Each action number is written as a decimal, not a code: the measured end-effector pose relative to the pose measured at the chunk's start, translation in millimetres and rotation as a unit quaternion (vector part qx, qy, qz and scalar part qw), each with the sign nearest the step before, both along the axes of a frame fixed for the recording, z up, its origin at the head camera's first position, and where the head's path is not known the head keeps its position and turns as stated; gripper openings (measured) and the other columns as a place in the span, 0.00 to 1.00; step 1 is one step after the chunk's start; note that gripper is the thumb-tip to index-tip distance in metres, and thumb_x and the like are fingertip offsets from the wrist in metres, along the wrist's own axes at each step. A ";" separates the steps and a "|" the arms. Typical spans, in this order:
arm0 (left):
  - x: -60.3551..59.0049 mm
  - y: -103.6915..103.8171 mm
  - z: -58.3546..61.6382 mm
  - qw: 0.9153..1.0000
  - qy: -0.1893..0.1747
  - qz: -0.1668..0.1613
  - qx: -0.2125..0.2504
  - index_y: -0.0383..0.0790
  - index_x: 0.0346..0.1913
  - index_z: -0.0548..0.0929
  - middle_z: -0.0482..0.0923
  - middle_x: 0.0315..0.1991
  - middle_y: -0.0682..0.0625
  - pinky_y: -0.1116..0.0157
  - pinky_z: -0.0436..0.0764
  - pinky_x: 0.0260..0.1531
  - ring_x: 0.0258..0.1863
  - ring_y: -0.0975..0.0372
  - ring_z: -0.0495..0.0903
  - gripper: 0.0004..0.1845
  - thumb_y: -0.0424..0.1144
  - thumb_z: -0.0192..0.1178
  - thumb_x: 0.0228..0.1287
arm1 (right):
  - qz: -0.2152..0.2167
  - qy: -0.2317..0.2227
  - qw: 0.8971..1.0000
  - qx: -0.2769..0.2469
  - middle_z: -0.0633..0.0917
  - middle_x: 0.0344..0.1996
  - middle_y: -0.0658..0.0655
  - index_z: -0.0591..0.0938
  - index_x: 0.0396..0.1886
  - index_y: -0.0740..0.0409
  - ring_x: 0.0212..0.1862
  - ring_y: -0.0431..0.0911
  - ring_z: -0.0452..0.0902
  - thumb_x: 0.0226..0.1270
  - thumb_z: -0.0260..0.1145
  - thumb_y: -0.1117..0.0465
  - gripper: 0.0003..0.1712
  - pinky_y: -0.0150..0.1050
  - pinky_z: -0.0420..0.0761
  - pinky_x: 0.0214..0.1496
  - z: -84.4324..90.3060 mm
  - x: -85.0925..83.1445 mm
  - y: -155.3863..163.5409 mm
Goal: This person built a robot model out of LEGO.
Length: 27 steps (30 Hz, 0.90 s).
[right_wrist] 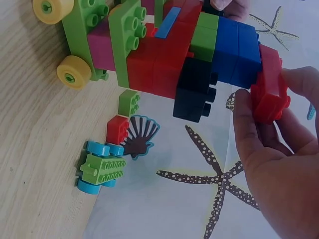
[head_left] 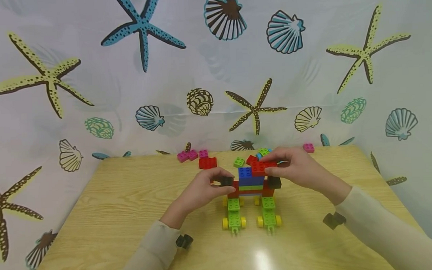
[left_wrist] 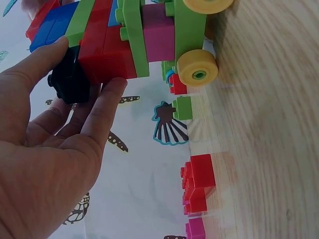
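My right hand (head_left: 295, 168) pinches a red brick (head_left: 263, 168) over the mostly built brick vehicle (head_left: 251, 195); my left hand (head_left: 203, 189) grips its black brick (head_left: 226, 181).

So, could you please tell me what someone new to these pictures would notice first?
The eye goes first to the brick vehicle at the middle of the wooden table, standing on green chassis with yellow wheels. The left hand holds a black brick at its left side, while the right hand pinches a red brick on top. Behind, loose bricks lie along the far edge before a starfish-and-shell backdrop.
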<state>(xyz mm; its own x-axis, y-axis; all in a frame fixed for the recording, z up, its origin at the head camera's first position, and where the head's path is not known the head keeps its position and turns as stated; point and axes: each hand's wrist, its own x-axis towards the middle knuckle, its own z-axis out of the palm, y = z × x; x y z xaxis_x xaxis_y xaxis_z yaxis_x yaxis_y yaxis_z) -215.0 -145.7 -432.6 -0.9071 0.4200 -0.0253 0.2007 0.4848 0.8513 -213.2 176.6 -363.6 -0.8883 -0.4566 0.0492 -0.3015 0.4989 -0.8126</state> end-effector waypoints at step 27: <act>0.3 -0.4 0.1 1.000 0.003 -0.009 0.005 0.45 0.65 0.88 0.89 0.58 0.52 0.49 0.88 0.68 0.60 0.56 0.86 0.22 0.49 0.76 0.74 | -0.016 -0.002 0.998 0.059 0.89 0.62 0.60 0.88 0.67 0.51 0.58 0.55 0.84 0.74 0.79 0.46 0.27 0.48 0.92 0.60 -6.2 -0.9 -27.7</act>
<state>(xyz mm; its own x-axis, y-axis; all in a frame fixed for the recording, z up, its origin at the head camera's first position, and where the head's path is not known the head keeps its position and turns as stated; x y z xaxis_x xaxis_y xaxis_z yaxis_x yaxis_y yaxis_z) -214.6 -146.1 -432.5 -0.9000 0.4357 -0.0151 0.2144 0.4725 0.8549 -214.0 148.9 -369.8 -0.9022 -0.4313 -0.0062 -0.2819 0.6005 -0.7483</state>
